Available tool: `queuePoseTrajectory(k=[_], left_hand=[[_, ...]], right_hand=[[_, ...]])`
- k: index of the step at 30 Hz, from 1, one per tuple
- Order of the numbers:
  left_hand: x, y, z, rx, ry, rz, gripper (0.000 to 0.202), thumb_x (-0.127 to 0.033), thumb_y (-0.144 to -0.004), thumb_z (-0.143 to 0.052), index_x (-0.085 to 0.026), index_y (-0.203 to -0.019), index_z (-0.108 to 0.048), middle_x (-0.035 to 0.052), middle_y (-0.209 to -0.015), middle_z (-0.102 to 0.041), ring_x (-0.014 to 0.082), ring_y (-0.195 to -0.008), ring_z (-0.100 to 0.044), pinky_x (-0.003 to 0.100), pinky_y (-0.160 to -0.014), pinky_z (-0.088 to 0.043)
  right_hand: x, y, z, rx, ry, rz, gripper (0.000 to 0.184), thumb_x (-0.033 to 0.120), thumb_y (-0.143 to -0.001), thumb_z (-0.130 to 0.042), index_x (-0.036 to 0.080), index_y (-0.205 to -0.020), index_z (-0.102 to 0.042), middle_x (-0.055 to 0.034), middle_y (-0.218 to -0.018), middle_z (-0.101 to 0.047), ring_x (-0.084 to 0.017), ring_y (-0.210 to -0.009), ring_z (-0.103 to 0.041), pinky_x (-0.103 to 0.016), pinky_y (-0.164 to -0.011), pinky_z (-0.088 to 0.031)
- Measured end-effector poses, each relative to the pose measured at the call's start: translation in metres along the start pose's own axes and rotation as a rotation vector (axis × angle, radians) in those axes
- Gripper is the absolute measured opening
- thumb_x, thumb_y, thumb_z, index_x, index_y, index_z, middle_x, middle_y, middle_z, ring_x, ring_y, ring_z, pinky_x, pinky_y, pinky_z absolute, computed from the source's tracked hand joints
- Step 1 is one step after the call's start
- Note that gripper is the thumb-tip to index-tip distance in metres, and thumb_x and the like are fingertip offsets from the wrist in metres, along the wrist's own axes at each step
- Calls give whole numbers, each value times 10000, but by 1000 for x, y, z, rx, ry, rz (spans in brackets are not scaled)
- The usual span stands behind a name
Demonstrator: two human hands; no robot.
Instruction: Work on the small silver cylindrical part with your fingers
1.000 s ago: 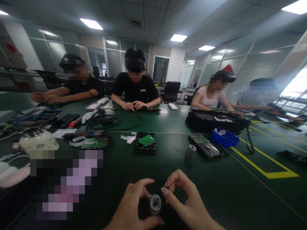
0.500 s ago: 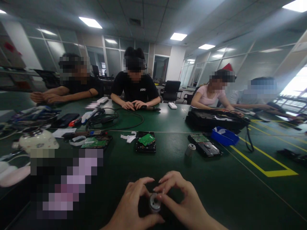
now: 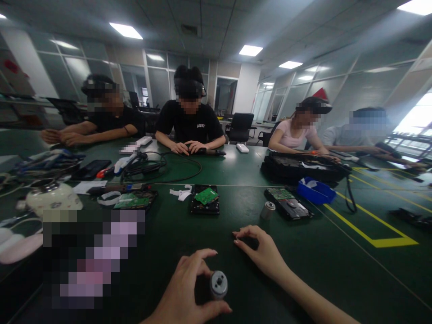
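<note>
My left hand [image 3: 189,283] curls around a small metal cylinder [image 3: 218,285] that looks like a motor. Its round end faces up, with a dark hole in the middle and smaller holes beside it. Thumb and index finger curve past it on either side, while another finger meets its left side. Beyond it to the right, my right hand [image 3: 258,247] is low over the table, thumb and index fingertips nearly together. Whatever tiny thing may be between them is too small to name. A similar metal cylinder [image 3: 267,210] stands farther back.
Hard drives with green circuit boards lie ahead: one in the middle [image 3: 204,202], one at right [image 3: 290,204], one at left [image 3: 135,200]. A blue tray [image 3: 316,191] sits beside the right one. Cables [image 3: 148,166] and tools spread at left. Several people work across the table.
My right hand has moved off the cylinder's top, away and to the right, uncovering its round end. My left hand and the cylinder have stayed in place.
</note>
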State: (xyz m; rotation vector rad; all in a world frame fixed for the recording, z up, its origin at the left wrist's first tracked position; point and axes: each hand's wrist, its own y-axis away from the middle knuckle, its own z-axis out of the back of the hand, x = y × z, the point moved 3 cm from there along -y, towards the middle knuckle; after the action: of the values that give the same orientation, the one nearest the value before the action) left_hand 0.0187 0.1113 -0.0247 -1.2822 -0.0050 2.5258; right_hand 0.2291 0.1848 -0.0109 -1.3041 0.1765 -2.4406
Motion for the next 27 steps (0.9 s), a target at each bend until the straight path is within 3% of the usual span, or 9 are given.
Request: queuePoseTrajectory(k=[3, 6, 9, 13, 25, 27], left_hand=[[1, 0, -1, 0, -5, -7, 771, -485, -589, -797, -255, -1230, -437, 7, -825, -660, 261, -869, -578, 420, -811, -432], [3, 0, -2, 5, -12, -30, 770, -470, -591, -799, -248, -1228, -427, 6, -813, -662, 265, -861, -581, 421, -802, -435], [2, -1, -2, 4, -11, -32, 761, -435, -581, -811, -246, -1215, -433, 10, -826, -663, 266, -869, -581, 409, -792, -441], [1, -1, -2, 4, 0, -4, 756, -359, -569, -824, -254, -1211, -440, 8, -857, -661, 254, -869, -582, 384, -773, -451], [-2, 0, -1, 6, -3, 6, 751, -309, -567, -824, -250, -1212, -445, 4, -850, -660, 245, -855, -581, 383, -772, -451], [-3, 1, 0, -16, -5, 5, 754, -300, -562, -828, -253, -1210, -445, 1, -845, -661, 244, -854, -580, 386, -778, -446]], right_hand=[[9, 0, 1, -14, -32, -17, 108, 281, -791, -664, 179, -791, -631, -50, -865, -693, -220, -907, -660, -393, -863, -487], [32, 6, -1, -20, -150, -19, 118, 273, -784, -674, 176, -750, -615, -55, -850, -694, -219, -921, -660, -376, -857, -487], [64, 18, -7, 62, -292, 8, 129, 247, -754, -704, 183, -705, -603, -57, -870, -702, -214, -904, -659, -375, -833, -496], [89, 32, -17, 168, -300, 58, 127, 134, -711, -725, 200, -667, -626, -36, -762, -720, -225, -977, -610, -388, -853, -467], [88, 32, -20, 170, -190, 85, 99, 124, -716, -707, 189, -687, -639, -50, -845, -664, -207, -893, -609, -349, -792, -469], [87, 33, -19, 145, -162, 91, 104, 146, -712, -713, 186, -708, -616, -35, -789, -646, -193, -818, -614, -335, -757, -472]])
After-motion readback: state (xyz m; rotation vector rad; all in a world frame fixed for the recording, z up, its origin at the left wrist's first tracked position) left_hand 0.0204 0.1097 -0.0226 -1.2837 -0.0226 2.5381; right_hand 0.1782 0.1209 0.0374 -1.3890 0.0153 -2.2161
